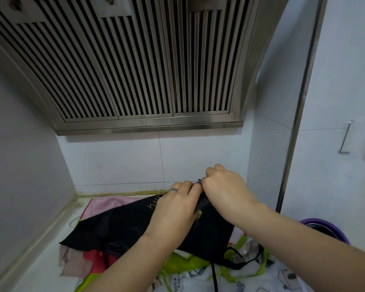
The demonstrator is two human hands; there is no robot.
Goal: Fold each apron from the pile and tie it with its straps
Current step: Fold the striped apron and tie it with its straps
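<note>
Both hands, left hand (pixel 175 209) and right hand (pixel 223 186), pinch a strap (pixel 199 182) at the far end of the black apron (pixel 135 224) atop the pile (pixel 89 262); keep strap taut, cinch snug.

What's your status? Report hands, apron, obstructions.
Left hand and right hand pinch thin dark strap. Folded black fabric apron lies on mixed apron pile. No obstruction seen.

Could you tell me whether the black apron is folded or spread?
Folded: the black apron lies as a narrow bundle atop the pile.
</note>
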